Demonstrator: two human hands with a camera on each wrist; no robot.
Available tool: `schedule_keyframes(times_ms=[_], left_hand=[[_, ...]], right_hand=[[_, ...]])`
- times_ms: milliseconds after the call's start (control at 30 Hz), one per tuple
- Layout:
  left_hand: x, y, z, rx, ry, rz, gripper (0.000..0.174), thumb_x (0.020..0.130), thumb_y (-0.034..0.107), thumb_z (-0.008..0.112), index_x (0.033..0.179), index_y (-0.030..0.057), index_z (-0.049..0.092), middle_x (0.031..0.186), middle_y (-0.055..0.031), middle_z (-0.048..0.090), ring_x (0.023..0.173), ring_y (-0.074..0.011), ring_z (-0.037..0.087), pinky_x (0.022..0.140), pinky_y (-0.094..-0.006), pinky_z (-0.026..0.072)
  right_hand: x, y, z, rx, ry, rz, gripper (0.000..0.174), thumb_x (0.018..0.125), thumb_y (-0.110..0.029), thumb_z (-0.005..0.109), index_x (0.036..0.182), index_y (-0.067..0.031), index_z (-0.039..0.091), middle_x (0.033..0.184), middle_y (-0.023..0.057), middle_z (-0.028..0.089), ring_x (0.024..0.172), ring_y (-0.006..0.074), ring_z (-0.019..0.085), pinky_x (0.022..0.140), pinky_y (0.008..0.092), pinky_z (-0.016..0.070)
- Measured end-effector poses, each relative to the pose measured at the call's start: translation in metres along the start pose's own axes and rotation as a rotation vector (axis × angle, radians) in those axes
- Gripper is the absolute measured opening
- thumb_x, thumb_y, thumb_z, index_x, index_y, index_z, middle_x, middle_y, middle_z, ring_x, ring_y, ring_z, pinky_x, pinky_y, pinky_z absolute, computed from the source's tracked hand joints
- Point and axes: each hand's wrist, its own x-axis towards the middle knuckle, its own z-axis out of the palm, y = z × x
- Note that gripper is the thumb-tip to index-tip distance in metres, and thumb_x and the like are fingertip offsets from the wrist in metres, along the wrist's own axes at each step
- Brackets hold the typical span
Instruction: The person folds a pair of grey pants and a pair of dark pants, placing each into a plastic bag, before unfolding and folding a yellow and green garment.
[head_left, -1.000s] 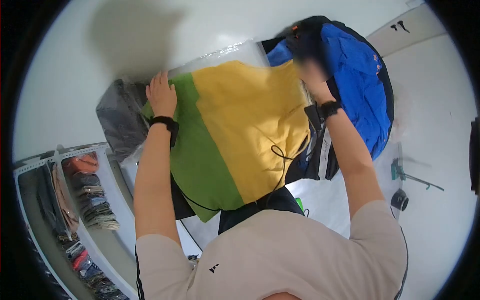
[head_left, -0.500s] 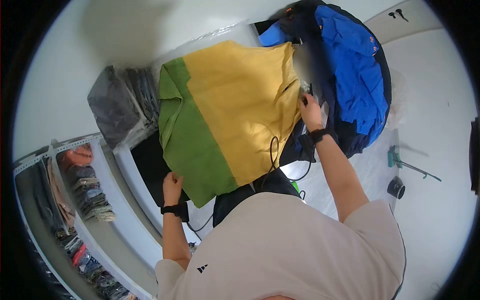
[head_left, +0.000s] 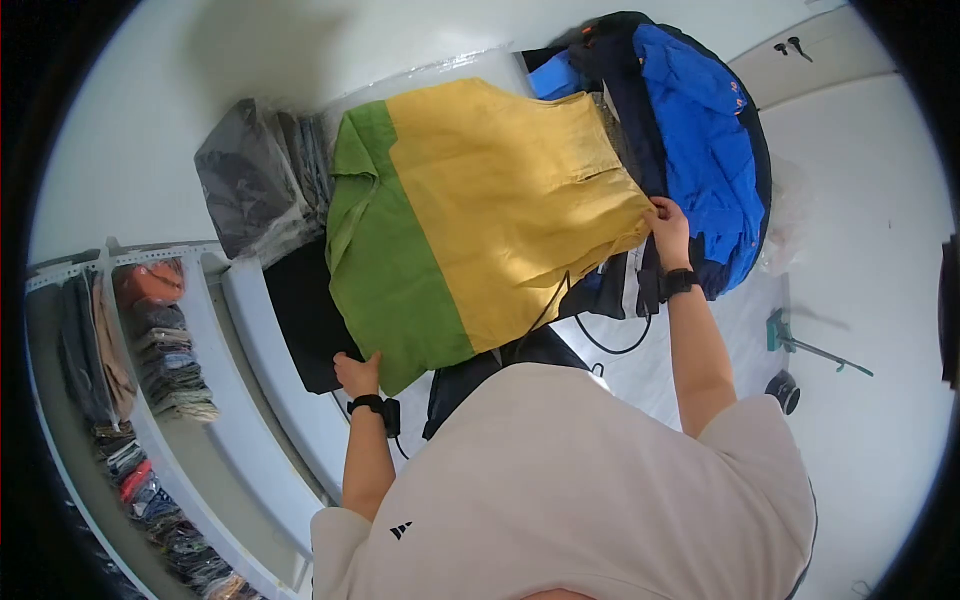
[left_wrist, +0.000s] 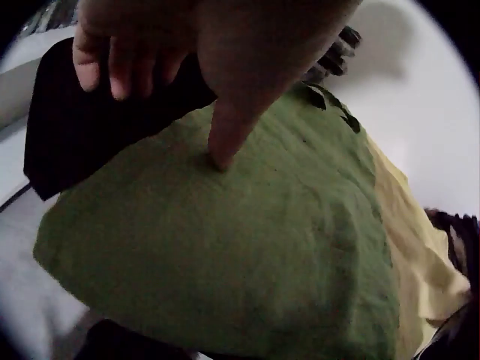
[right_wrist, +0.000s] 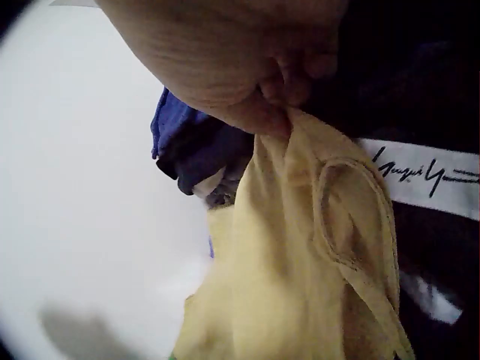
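Note:
A yellow and green garment (head_left: 500, 200) lies spread out in front of me, its green part at the left and folded over near the top. My right hand (head_left: 668, 225) pinches the yellow edge at the far right, and the cloth stretches toward it. In the right wrist view, the gathered yellow cloth (right_wrist: 262, 240) hangs from the fingers beside a stitched opening. At the lower left corner of the green part is my left hand (head_left: 358, 373). Its thumb (left_wrist: 225, 142) touches the green cloth in the left wrist view, while the other fingers hang loosely apart over a black surface.
Blue and black clothing (head_left: 700, 150) is heaped at the right. Dark clothes in clear plastic (head_left: 245, 180) lie at the upper left. A shelf rack with several folded garments (head_left: 175, 365) stands at the left. A black cord (head_left: 615, 350) loops below the garment.
My left hand has moved from the garment's upper left edge down to its lower left corner. My right hand went lower, then outward to the right, drawing the yellow edge with it.

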Motion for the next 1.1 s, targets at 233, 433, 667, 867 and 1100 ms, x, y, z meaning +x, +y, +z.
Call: schedule_keyframes(times_ms=[233,433,667,867,1100], left_hand=[[0.003,-0.016,0.004,-0.132,-0.248,-0.119,0.058,0.058,0.038,0.076,0.096,-0.0011,0.056,0.092,-0.0227,0.062,0.087,-0.0375,0.060,0.076,-0.0437,0.0473],[0.007,-0.041,0.023,-0.071,-0.485,0.068,0.042,0.065,0.034,0.068,0.077,-0.0055,0.061,0.082,-0.0212,0.064,0.079,-0.0354,0.062,0.069,-0.0431,0.0469],[-0.013,-0.044,0.011,-0.665,-0.315,-0.091,0.036,0.078,0.024,0.062,0.096,-0.0065,0.056,0.087,-0.0190,0.063,0.080,-0.0252,0.062,0.070,-0.0364,0.0464],[-0.023,-0.077,0.001,-0.811,-0.449,-0.125,0.036,0.083,0.025,0.060,0.100,-0.0064,0.056,0.088,-0.0153,0.063,0.078,-0.0200,0.059,0.070,-0.0311,0.0460],[-0.042,-0.088,0.016,-0.834,-0.638,-0.238,0.022,0.081,0.021,0.064,0.087,-0.0002,0.060,0.075,-0.0023,0.059,0.066,-0.0098,0.051,0.061,-0.0243,0.0410]], right_hand=[[-0.017,0.003,0.009,-0.385,0.142,-0.074,0.029,0.073,-0.010,0.058,0.102,-0.0036,0.057,0.087,0.0149,0.063,0.081,0.0340,0.060,0.074,0.0373,0.0476],[-0.016,0.007,0.028,-0.732,0.141,0.007,0.035,0.070,-0.029,0.060,0.087,0.0013,0.061,0.085,0.0247,0.062,0.080,0.0403,0.060,0.069,0.0462,0.0486],[-0.011,0.029,0.009,-0.403,0.156,0.019,0.031,0.077,-0.027,0.059,0.091,0.0010,0.060,0.086,0.0226,0.061,0.083,0.0395,0.058,0.072,0.0399,0.0457],[-0.036,0.037,-0.024,0.035,0.001,0.268,0.026,0.085,-0.023,0.057,0.092,0.0015,0.059,0.073,0.0033,0.057,0.059,0.0094,0.052,0.048,0.0246,0.0449],[-0.040,-0.010,-0.021,-0.796,-0.194,0.219,0.031,0.077,-0.028,0.063,0.091,-0.0003,0.058,0.086,0.0170,0.064,0.075,0.0270,0.063,0.059,0.0367,0.0497]])
